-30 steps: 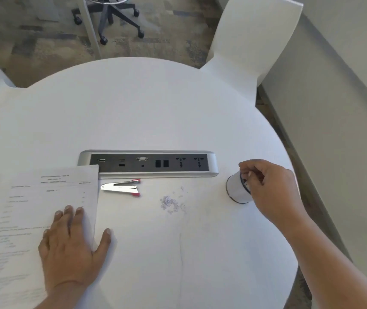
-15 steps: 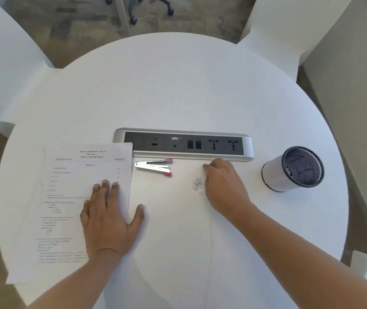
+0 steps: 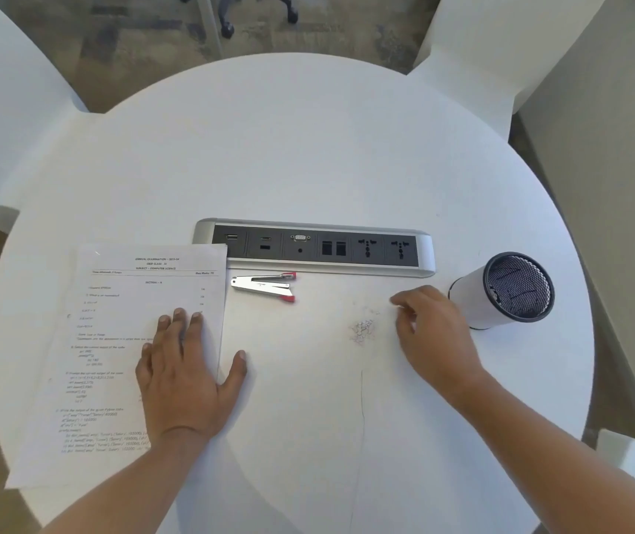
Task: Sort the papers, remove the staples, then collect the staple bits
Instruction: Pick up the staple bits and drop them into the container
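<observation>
On the round white table (image 3: 308, 148), seen from the head camera, several things are only partly legible. The papers (image 3: 123, 341) lie at the left, their lower left corner running past the table's edge. The left hand (image 3: 187, 375) covers part of the print. The heading reads "ANNUAL EXAMINATION", then "SUBJECT – COMPUTER SCIENCE" and "SECTION – A"; the lines lower down are too blurred to read. The staple bits (image 3: 363, 328) form a small pale heap right of centre, each piece too fine to make out. A silver stapler (image 3: 264, 286) with red ends lies just in front of the socket panel (image 3: 316, 246), whose labels cannot be read. A white cup (image 3: 478, 302) with a black mesh inside stands at the right.

The left hand lies flat, palm down, fingers spread on the papers' right edge, thumb out on the bare table. The right hand (image 3: 431, 333) sits between the heap and the cup, knuckles up, fingers bent downward. Its fingertips are smeared by motion, so whether they pinch anything cannot be told.
</observation>
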Available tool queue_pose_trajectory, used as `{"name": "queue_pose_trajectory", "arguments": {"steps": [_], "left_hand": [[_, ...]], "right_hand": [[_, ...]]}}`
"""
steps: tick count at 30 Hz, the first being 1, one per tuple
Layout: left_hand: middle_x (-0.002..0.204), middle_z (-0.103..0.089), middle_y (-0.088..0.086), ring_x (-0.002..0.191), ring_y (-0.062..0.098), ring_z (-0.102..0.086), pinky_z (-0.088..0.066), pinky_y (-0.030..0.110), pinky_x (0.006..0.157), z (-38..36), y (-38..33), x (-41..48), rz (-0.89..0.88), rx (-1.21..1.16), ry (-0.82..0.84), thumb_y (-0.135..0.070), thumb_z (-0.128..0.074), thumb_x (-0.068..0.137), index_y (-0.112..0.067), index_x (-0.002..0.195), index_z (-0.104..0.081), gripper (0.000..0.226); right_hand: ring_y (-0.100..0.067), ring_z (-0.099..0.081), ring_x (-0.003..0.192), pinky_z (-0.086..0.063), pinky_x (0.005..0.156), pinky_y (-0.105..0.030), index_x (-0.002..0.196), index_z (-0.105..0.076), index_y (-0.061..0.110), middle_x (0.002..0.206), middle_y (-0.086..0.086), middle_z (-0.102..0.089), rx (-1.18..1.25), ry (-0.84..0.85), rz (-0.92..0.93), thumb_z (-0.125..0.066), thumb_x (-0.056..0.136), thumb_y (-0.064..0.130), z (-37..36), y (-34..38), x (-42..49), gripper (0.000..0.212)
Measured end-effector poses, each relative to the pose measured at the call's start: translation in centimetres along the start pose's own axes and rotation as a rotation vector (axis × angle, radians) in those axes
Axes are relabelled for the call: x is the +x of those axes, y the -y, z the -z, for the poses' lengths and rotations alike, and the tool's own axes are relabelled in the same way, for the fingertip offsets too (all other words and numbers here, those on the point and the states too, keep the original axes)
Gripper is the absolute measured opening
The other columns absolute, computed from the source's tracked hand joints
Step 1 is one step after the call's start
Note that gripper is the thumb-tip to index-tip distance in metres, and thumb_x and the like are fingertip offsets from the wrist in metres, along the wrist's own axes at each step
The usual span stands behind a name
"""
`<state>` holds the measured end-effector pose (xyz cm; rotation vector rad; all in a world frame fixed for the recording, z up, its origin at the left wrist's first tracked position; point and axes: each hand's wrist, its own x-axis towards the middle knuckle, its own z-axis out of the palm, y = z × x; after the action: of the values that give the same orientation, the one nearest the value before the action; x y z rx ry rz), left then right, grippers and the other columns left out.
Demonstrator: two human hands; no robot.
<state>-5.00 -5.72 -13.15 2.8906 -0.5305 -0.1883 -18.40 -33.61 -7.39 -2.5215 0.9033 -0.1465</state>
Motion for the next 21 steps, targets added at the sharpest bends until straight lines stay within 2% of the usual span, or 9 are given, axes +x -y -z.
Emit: {"name": "queue_pose_trajectory", "arguments": {"steps": [2,4,6,9,10,13,15,18,21], "left_hand": [[0.158,-0.037,0.015,0.15,0.032,-0.028,-0.022,0.052,0.118,0.0,0.0,0.0,0.001,0.0,0.001,-0.067,-0.035,0.081,-0.01,0.145,-0.043,0.086],[0.158,-0.037,0.015,0.15,0.032,-0.028,-0.023,0.053,0.118,0.0,0.0,0.0,0.001,-0.002,0.002,-0.067,-0.035,0.082,-0.01,0.145,-0.043,0.086],[0.158,-0.037,0.014,0.15,0.032,-0.027,-0.023,0.053,0.118,0.0,0.1,0.0,0.0,0.0,0.001,-0.068,-0.034,0.082,-0.011,0.145,-0.042,0.086],[0.158,-0.036,0.015,0.15,0.032,-0.026,-0.022,0.052,0.118,0.0,0.0,0.0,-0.001,-0.002,0.001,-0.067,-0.034,0.082,-0.01,0.145,-0.042,0.086],[0.158,-0.036,0.015,0.15,0.032,-0.026,-0.022,0.052,0.118,0.0,0.0,0.0,-0.001,-0.003,0.002,-0.067,-0.034,0.082,-0.01,0.145,-0.042,0.086],[0.158,-0.036,0.015,0.15,0.032,-0.026,-0.022,0.052,0.118,0.0,0.0,0.0,0.003,-0.005,0.001,-0.067,-0.034,0.081,-0.01,0.145,-0.043,0.086],[0.158,-0.036,0.014,0.15,0.032,-0.026,-0.022,0.053,0.118,-0.1,0.0,0.0,0.003,-0.007,0.0,-0.067,-0.035,0.081,-0.011,0.145,-0.042,0.086],[0.158,-0.037,0.014,0.15,0.032,-0.027,-0.023,0.053,0.117,-0.1,0.0,0.0,0.003,-0.011,-0.004,-0.067,-0.035,0.081,-0.011,0.145,-0.043,0.085],[0.158,-0.037,0.015,0.15,0.032,-0.027,-0.023,0.052,0.117,-0.1,0.0,0.0,0.001,-0.007,-0.007,-0.066,-0.035,0.081,-0.011,0.145,-0.042,0.085]], "right_hand": [[-0.032,-0.061,0.081,-0.051,0.074,-0.035,0.102,-0.071,0.003,0.089,-0.013,-0.066,-0.111,0.052,-0.134,-0.056,0.083,0.004,0.3,-0.9,-0.1,0.025],[-0.035,-0.06,0.078,-0.05,0.069,-0.037,0.094,-0.07,0.001,0.083,-0.015,-0.066,-0.191,0.115,-0.19,-0.053,0.082,0.007,0.1,-0.7,-0.4,0.023],[-0.036,-0.059,0.077,-0.048,0.067,-0.037,0.091,-0.069,0.004,0.082,-0.012,-0.066,-0.189,0.148,-0.176,-0.051,0.082,0.008,-0.5,0.5,-0.8,0.02],[-0.033,-0.053,0.07,-0.04,0.06,-0.035,0.077,-0.061,0.011,0.074,-0.004,-0.056,-0.142,0.205,-0.078,-0.047,0.085,0.008,-1.7,2.7,-1.1,0.015],[-0.032,-0.055,0.071,-0.041,0.061,-0.035,0.08,-0.063,0.011,0.076,-0.004,-0.058,-0.11,0.204,-0.049,-0.047,0.086,0.008,-1.9,3.0,-1.0,0.017],[-0.029,-0.063,0.087,-0.05,0.073,-0.035,0.104,-0.072,0.013,0.095,-0.006,-0.068,-0.03,0.102,-0.009,-0.05,0.089,0.007,-1.9,2.6,0.2,0.027],[-0.029,-0.061,0.092,-0.053,0.075,-0.038,0.107,-0.072,0.012,0.099,-0.006,-0.068,-0.024,0.074,0.042,-0.051,0.085,-0.001,-1.9,2.0,1.1,0.032],[-0.029,-0.054,0.102,-0.054,0.075,-0.043,0.112,-0.068,0.007,0.107,-0.005,-0.064,-0.064,0.118,0.154,-0.051,0.075,-0.012,-2.3,1.5,1.8,0.045],[-0.03,-0.055,0.1,-0.055,0.071,-0.041,0.112,-0.068,0.005,0.107,-0.007,-0.065,-0.124,0.165,0.299,-0.051,0.077,-0.009,-2.6,1.4,1.2,0.042]]}}
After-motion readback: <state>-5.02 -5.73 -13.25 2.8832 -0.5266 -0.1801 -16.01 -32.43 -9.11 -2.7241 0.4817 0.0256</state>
